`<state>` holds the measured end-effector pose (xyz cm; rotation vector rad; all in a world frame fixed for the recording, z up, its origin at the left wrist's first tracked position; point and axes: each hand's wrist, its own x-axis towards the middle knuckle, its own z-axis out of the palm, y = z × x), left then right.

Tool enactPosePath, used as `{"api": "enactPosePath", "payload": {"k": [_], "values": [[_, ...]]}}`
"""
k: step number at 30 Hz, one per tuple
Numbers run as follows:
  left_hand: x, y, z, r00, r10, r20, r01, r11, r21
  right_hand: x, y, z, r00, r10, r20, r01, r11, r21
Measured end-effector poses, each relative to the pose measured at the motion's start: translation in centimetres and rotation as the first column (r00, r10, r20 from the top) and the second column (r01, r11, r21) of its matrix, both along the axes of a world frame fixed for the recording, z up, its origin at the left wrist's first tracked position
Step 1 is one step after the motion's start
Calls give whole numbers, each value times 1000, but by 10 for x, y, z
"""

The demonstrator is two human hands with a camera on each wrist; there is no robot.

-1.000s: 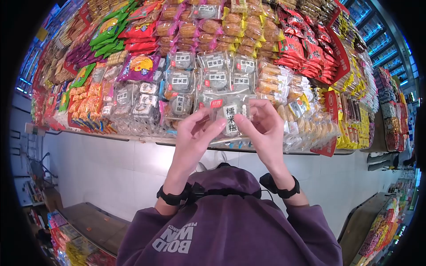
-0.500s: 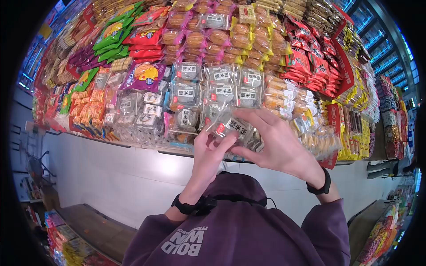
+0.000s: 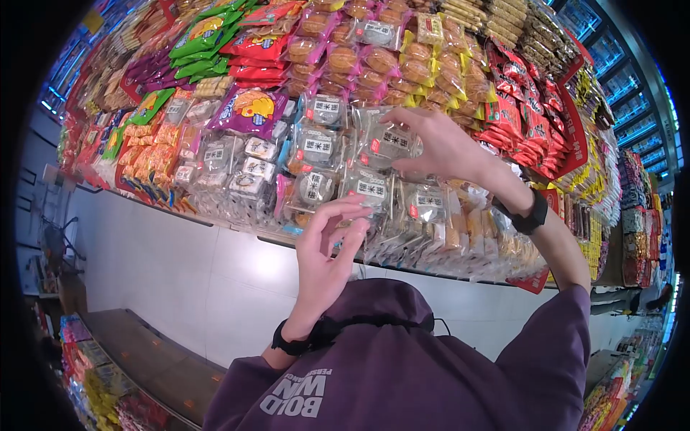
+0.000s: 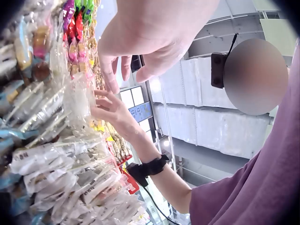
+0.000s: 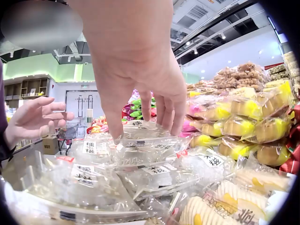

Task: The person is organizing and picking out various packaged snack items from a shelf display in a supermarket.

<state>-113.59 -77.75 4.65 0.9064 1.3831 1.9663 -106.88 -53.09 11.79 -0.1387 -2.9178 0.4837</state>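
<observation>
My right hand (image 3: 456, 149) grips a clear rice cake packet (image 3: 390, 147) with a white label and a small red mark, thumb at one edge and fingers at the other. In the right wrist view this packet (image 5: 145, 149) lies flat on top of similar packets. My left hand (image 3: 327, 248) holds nothing; its fingers are loosely bent, right at the near edge of another labelled packet (image 3: 370, 190). In the left wrist view, the left hand (image 4: 154, 42) hangs beside the stacked wrappers.
More labelled packets (image 3: 316, 147) stand left of the hands. A purple snack bag (image 3: 248, 113), green bags (image 3: 208, 36) and red bags (image 3: 521, 118) lie around them. Bagged yellow-ended cakes (image 3: 417, 72) are piled behind. The display's front edge borders the pale floor (image 3: 244, 280).
Both hands held the packet close to the body; the left hand has let go of it. My right hand has carried it forward onto the stacked packets.
</observation>
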Motion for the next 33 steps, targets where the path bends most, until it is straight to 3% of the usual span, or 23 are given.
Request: {"api": "enactPosePath", "payload": {"k": [2,3,7,11,12,14,18,25,33], "values": [[-7,-10,-3,995,36,-94,-39,999,-34,-7,6,-10,996,72,-51,-71,997,16],[-9,-14,-2,995,87,-46,-89,995,-50,-7,5,-11,996,78,-38,-77,997,21],[-27,-29,-3,978,193,-78,-199,977,-77,-7,-2,0,985,38,168,-40,999,4],[-52,-41,-4,962,264,-63,-269,961,-69,-10,-4,0,978,-33,205,44,998,-48],[-60,-43,-5,960,275,-58,-279,958,-68,-11,-7,5,990,-9,142,8,1000,6],[-78,-48,-8,960,275,-45,-277,958,-74,-18,-14,12,999,41,25,-43,993,114],[-118,-62,-13,972,230,-48,-234,965,-117,-61,-49,28,999,-37,40,32,991,130],[-199,-100,-13,948,49,-314,-123,967,-222,-207,-145,-3,946,324,-17,-319,939,130],[-256,-134,-16,945,34,-326,-110,969,-220,-282,-163,-32,959,154,238,-186,976,116]]}}
